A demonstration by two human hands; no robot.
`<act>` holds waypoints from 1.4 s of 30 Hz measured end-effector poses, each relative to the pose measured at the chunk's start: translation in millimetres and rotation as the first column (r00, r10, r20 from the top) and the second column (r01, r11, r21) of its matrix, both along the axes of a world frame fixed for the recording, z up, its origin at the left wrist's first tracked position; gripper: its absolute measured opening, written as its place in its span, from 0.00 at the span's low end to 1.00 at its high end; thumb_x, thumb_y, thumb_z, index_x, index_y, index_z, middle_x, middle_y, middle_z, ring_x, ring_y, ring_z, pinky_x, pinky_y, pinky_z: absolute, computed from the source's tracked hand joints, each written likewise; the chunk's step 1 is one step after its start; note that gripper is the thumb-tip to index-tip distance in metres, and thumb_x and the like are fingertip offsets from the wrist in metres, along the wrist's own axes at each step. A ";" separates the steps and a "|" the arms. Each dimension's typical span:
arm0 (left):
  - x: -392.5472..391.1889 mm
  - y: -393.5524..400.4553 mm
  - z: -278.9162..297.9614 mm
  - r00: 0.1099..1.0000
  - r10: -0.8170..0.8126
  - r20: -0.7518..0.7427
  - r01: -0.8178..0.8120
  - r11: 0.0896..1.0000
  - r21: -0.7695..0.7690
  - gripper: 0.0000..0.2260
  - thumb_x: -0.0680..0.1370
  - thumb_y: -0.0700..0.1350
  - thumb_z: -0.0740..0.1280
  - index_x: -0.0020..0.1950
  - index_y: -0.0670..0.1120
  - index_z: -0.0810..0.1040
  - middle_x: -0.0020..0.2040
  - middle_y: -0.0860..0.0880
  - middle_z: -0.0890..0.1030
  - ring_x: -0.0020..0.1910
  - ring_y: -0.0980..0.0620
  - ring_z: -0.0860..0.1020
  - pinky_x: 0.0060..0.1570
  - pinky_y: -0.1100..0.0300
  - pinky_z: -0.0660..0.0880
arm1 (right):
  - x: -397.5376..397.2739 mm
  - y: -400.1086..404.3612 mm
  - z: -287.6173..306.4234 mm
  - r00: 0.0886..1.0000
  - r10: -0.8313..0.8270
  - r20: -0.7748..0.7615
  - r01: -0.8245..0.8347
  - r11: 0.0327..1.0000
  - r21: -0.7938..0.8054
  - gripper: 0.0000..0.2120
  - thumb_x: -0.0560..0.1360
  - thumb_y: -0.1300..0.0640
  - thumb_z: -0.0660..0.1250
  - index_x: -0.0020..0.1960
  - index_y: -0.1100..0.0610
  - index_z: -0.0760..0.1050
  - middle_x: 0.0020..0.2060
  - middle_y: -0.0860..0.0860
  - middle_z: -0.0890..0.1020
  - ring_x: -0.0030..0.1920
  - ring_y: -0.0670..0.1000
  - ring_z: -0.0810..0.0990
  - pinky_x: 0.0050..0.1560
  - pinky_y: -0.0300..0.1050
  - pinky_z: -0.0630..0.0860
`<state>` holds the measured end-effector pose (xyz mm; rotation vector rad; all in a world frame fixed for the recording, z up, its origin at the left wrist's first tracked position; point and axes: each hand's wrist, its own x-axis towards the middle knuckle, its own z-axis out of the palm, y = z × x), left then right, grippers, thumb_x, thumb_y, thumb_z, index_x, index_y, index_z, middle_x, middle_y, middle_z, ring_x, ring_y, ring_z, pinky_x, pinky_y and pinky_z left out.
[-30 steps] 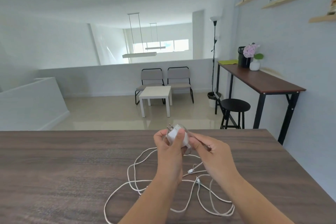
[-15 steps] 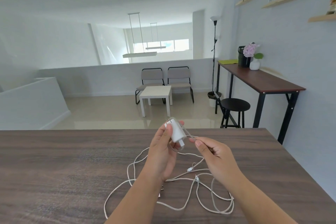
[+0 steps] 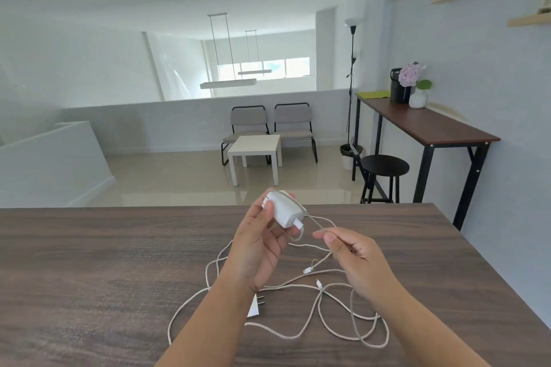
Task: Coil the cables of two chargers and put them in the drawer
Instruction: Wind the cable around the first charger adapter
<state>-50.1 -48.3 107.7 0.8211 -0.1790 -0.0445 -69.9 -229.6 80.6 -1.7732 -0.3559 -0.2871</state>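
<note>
A: What is shown from the head camera?

B: A white charger (image 3: 284, 211) is held up over the desk (image 3: 89, 262) by the left hand (image 3: 259, 244), fingers curled round its body. Its cable (image 3: 313, 219) is pinched between thumb and forefinger of the right hand (image 3: 351, 259), just beside the charger. The rest of the cables (image 3: 328, 319) is left in loose loops on the desk.

A: Which step is in hand?

B: The first cable's coiling seems barely begun. Next, slack would need to be drawn up and wound in even turns.

A: What is hard to make out?

B: A second charger (image 3: 255, 305) is half hidden under the left forearm. It cannot be told which loop belongs to which charger. No drawer is seen.
</note>
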 end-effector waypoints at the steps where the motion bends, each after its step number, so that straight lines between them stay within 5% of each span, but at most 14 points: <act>1: 0.3 -0.4 -0.4 1.000 -0.007 0.001 0.007 1.000 -0.007 0.21 0.79 0.44 0.62 0.70 0.38 0.69 0.58 0.39 0.80 0.49 0.43 0.81 0.40 0.56 0.82 | -0.1 0.0 -0.9 1.000 0.004 -0.001 -0.004 1.000 -0.002 0.10 0.79 0.61 0.62 0.52 0.57 0.83 0.26 0.33 0.77 0.34 0.34 0.76 0.38 0.27 0.69; 6: 0.8 -8.3 -3.2 1.000 0.004 0.011 -0.005 1.000 0.019 0.18 0.78 0.44 0.63 0.65 0.38 0.73 0.54 0.39 0.82 0.50 0.44 0.83 0.44 0.57 0.83 | -1.7 6.6 -4.3 0.994 -0.082 0.076 0.087 0.994 -0.059 0.11 0.79 0.56 0.63 0.51 0.41 0.81 0.36 0.42 0.84 0.38 0.43 0.79 0.41 0.34 0.73; 9: 3.7 -13.5 -2.9 0.997 0.073 0.014 -0.073 0.996 0.047 0.20 0.76 0.45 0.66 0.64 0.36 0.73 0.56 0.37 0.81 0.52 0.43 0.81 0.51 0.54 0.81 | -3.1 8.9 -11.2 0.984 -0.096 0.151 0.124 0.974 -0.188 0.14 0.80 0.52 0.62 0.52 0.32 0.77 0.32 0.52 0.81 0.34 0.51 0.78 0.41 0.44 0.74; 12: 9.6 -17.5 -4.9 0.988 0.157 -0.012 -0.156 0.986 0.064 0.27 0.73 0.45 0.72 0.68 0.34 0.70 0.62 0.33 0.78 0.56 0.38 0.77 0.60 0.49 0.77 | -5.3 13.7 -12.3 0.971 -0.066 0.228 0.150 0.916 -0.373 0.12 0.81 0.50 0.58 0.60 0.39 0.76 0.28 0.48 0.77 0.34 0.48 0.76 0.39 0.47 0.74; 15: 10.9 -25.6 -6.6 0.977 0.215 -0.019 -0.213 0.975 0.065 0.27 0.72 0.41 0.71 0.69 0.35 0.69 0.56 0.39 0.82 0.50 0.45 0.82 0.54 0.53 0.80 | -4.9 17.4 -7.2 0.976 -0.051 0.211 0.167 0.800 -0.577 0.15 0.82 0.50 0.54 0.67 0.46 0.72 0.39 0.45 0.81 0.45 0.50 0.80 0.42 0.48 0.74; 17: 9.9 -29.9 -7.4 0.963 0.270 0.009 -0.269 0.954 0.135 0.25 0.71 0.39 0.73 0.67 0.38 0.72 0.49 0.45 0.84 0.43 0.49 0.83 0.44 0.59 0.82 | -4.4 18.4 -1.0 0.979 -0.046 0.200 0.171 0.722 -0.671 0.15 0.82 0.49 0.52 0.63 0.50 0.71 0.48 0.48 0.82 0.51 0.55 0.79 0.45 0.49 0.75; 20: 12.1 -30.0 -12.0 0.910 0.400 0.110 -0.410 0.826 0.388 0.24 0.67 0.45 0.79 0.60 0.47 0.78 0.50 0.44 0.84 0.44 0.50 0.83 0.43 0.60 0.79 | -9.2 20.1 15.4 0.969 -0.006 0.245 0.194 0.633 -0.750 0.13 0.82 0.47 0.51 0.50 0.52 0.72 0.45 0.49 0.80 0.48 0.57 0.79 0.43 0.50 0.73; 24: 11.8 -24.0 -18.3 0.883 0.386 0.267 -0.466 0.650 0.600 0.16 0.68 0.48 0.79 0.52 0.50 0.80 0.48 0.48 0.82 0.42 0.55 0.81 0.41 0.65 0.77 | -7.3 15.6 28.2 0.978 0.058 0.202 0.105 0.699 -0.707 0.11 0.78 0.46 0.58 0.43 0.50 0.75 0.34 0.44 0.75 0.39 0.50 0.76 0.42 0.49 0.74; 32: 0.3 -20.6 -17.6 0.977 0.040 0.209 -0.178 0.686 0.705 0.15 0.75 0.60 0.69 0.56 0.53 0.76 0.42 0.49 0.79 0.39 0.51 0.77 0.44 0.49 0.78 | 4.3 4.6 26.3 0.985 0.156 0.072 -0.108 0.887 -0.448 0.09 0.77 0.59 0.67 0.38 0.50 0.76 0.32 0.44 0.76 0.36 0.39 0.73 0.38 0.30 0.66; 36: -3.5 -11.0 -16.8 0.995 -0.092 0.023 0.058 0.786 0.616 0.13 0.83 0.43 0.60 0.68 0.52 0.70 0.53 0.47 0.80 0.45 0.50 0.81 0.53 0.46 0.80 | 12.0 -3.7 13.9 0.993 0.113 0.030 -0.100 0.955 -0.278 0.08 0.78 0.55 0.65 0.41 0.48 0.79 0.36 0.49 0.82 0.37 0.47 0.77 0.42 0.39 0.71; 39: -5.2 -7.4 -23.0 0.995 -0.059 0.086 -0.005 0.796 0.606 0.18 0.81 0.35 0.63 0.69 0.49 0.69 0.60 0.46 0.79 0.54 0.48 0.81 0.52 0.53 0.80 | 15.7 -8.5 12.6 0.994 0.111 0.001 -0.109 0.978 -0.178 0.07 0.78 0.56 0.66 0.44 0.54 0.81 0.37 0.48 0.83 0.41 0.50 0.81 0.49 0.48 0.76; 42: -4.8 -5.3 -26.2 0.987 0.001 0.158 -0.105 0.750 0.653 0.18 0.78 0.36 0.69 0.65 0.50 0.72 0.58 0.48 0.83 0.55 0.47 0.81 0.53 0.54 0.80 | 14.9 -10.7 20.2 0.989 0.148 0.008 -0.143 0.965 -0.219 0.05 0.77 0.55 0.68 0.43 0.51 0.81 0.35 0.47 0.82 0.37 0.46 0.78 0.44 0.46 0.75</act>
